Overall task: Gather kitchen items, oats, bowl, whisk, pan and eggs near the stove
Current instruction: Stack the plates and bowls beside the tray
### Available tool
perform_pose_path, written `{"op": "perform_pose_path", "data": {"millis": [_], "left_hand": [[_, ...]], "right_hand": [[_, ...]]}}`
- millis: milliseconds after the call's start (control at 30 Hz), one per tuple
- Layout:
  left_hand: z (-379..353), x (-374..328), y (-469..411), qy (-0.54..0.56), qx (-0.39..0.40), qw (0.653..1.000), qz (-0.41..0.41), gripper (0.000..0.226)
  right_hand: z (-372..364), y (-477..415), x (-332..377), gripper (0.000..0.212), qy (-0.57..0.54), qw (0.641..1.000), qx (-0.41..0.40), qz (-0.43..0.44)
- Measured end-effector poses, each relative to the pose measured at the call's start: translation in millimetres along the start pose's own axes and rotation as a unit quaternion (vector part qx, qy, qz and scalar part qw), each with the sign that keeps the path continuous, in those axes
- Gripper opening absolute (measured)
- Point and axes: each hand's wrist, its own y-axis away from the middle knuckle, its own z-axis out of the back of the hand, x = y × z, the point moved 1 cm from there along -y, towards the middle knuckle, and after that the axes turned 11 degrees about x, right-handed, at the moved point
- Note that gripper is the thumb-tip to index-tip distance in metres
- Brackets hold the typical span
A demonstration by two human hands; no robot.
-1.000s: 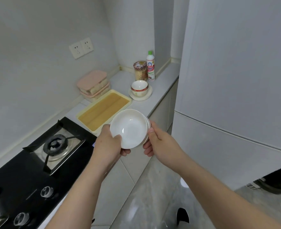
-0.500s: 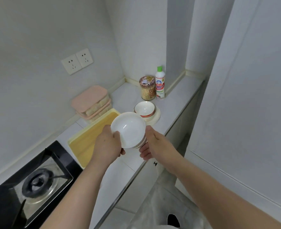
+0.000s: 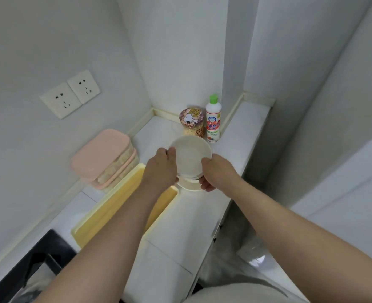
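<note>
The fingers are gripping: the left hand (image 3: 161, 169) is laying its thumb over the left rim of the white bowl (image 3: 191, 158) and curling its fingers underneath, and the right hand (image 3: 219, 173) is doing the same on the opposite rim. The bowl is sitting between the two hands, mouth up and roughly level. It is hanging directly over a saucer (image 3: 189, 186) on the counter (image 3: 180, 237), and a darker edge is showing beneath it, though whether it is touching anything below cannot be told.

Just beyond its far rim the jar of oats (image 3: 191, 123) is standing beside a green-capped bottle (image 3: 213, 119). To the left, pink boxes (image 3: 102, 156) are stacking against the wall, with a yellow tray (image 3: 106, 217) running toward the viewer.

The stove (image 3: 38, 259) is lying well apart at the lower left, past the tray, on the left arm's side. Being round, the bowl is asking for no alignment; the carry is probably going to mean drawing it back and leftward, left hand leading
</note>
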Motion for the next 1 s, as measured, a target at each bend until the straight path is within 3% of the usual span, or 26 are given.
{"op": "perform_pose_path", "data": {"millis": [200,367,467,600,1000], "left_hand": [[-10.8,9.1,-72.8,-0.002,0.047,0.998,0.036,0.041],[-23.9,26.9,-119.3,0.004,0.063,0.994,0.090,0.042],[-32.3,39.1,-131.4,0.011,0.069,0.993,0.097,0.041],[-38.2,43.3,-137.2,-0.033,0.050,0.994,0.091,0.041],[-48.1,44.7,-134.1,-0.095,0.056,0.992,0.056,0.039]], "right_hand": [[16.1,-64.7,11.0,0.030,0.007,0.995,-0.010,-0.098],[15.2,-107.4,1.5,0.043,-0.009,0.991,0.023,-0.129],[12.5,-121.8,-5.8,0.039,-0.005,0.989,0.020,-0.147],[7.3,-134.1,-15.2,0.020,0.001,0.990,0.007,-0.142],[5.4,-133.6,-21.7,0.030,0.021,0.989,0.015,-0.143]]}}
